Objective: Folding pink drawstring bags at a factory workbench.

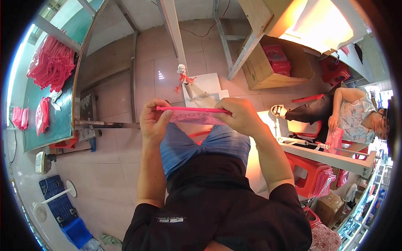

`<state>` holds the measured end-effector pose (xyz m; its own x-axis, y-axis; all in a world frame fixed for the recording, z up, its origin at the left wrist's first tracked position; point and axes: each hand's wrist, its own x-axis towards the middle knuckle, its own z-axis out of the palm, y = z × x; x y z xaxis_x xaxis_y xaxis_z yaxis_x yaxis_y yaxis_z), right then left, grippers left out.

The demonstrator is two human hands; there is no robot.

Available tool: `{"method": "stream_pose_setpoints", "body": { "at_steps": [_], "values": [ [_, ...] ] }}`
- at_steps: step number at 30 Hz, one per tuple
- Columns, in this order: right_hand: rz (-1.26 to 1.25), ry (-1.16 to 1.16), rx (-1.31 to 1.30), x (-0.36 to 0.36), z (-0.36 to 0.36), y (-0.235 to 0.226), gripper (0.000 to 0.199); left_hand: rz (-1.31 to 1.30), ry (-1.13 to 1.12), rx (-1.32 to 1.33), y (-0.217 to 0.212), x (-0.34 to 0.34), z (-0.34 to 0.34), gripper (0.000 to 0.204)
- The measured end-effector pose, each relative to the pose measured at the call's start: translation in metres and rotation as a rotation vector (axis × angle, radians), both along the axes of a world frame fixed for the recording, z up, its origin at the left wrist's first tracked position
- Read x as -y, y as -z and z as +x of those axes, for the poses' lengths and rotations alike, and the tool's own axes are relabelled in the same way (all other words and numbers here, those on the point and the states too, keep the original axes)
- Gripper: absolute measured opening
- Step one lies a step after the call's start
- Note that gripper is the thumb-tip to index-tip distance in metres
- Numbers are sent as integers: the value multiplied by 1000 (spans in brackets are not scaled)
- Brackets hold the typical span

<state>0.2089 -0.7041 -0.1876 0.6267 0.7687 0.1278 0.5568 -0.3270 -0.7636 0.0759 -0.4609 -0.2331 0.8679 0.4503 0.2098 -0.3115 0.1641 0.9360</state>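
Note:
A translucent pink plastic bag [192, 117] with print on it hangs above my lap, its bright pink top edge stretched nearly level. At the left end of that edge, the thumb and fingers of my left hand [154, 121] are closed on it. My right hand [240, 116] pinches the other end, thumb underneath. Just beyond the bag, a metal bar ends in a white tip with red shreds [184, 78] around it. Below the bar lies a white stepped plate [205, 85].
On the left, a teal-topped table [58, 121] bears a heap of pink bags [52, 62]. A cardboard box [259, 71] holding pink packs stands at the far right. To the right, another person [356, 108] handles a pink bag beside a white frame [331, 157] and red stools [307, 171].

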Motion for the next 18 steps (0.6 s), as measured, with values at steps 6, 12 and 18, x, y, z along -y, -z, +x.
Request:
{"method": "stream_pose_setpoints", "body": {
  "at_steps": [6,12,18],
  "values": [
    [30,-110,32,-9,0,-7,16,1210,-315,77,-78,17,3,30],
    [29,-116,134,-15,-6,-15,21,1227,57,-39,-68,12,8,12],
    [134,-179,520,-27,-19,-24,25,1111,71,-72,-63,21,8,9]
  ]
}}
